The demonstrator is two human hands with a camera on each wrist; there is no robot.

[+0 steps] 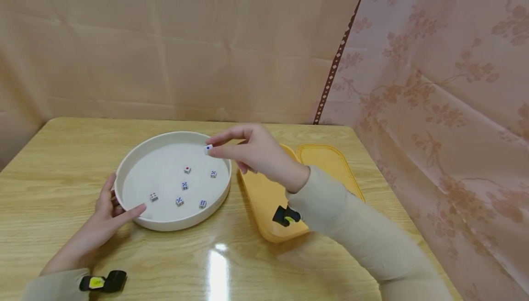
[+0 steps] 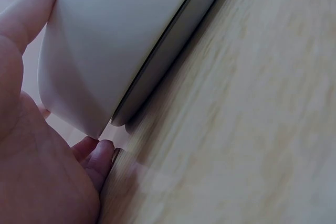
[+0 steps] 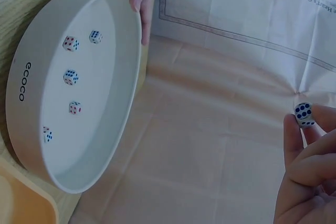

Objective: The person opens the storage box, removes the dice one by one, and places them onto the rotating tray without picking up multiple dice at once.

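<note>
A round white tray (image 1: 175,224) with a raised rim stands on the table, with several white dice lying apart on its floor, among them a red-dotted die (image 1: 188,170). At the tray's near left side my left hand (image 1: 103,218) grips the rim, thumb over the edge and fingers against the outer wall. In the left wrist view, fingertips (image 2: 100,163) show low by the tray's base. Above the tray's right rim, my right hand (image 1: 262,154) pinches another die (image 3: 303,113) between thumb and fingers. Blue dots show on that die.
Right of the tray sits a yellow plastic container (image 1: 264,218), partly hidden under my right forearm. A flat yellow lid (image 1: 330,161) lies beside it. Cloth curtains (image 1: 186,62) hang behind and to the right of the wooden table (image 1: 173,264).
</note>
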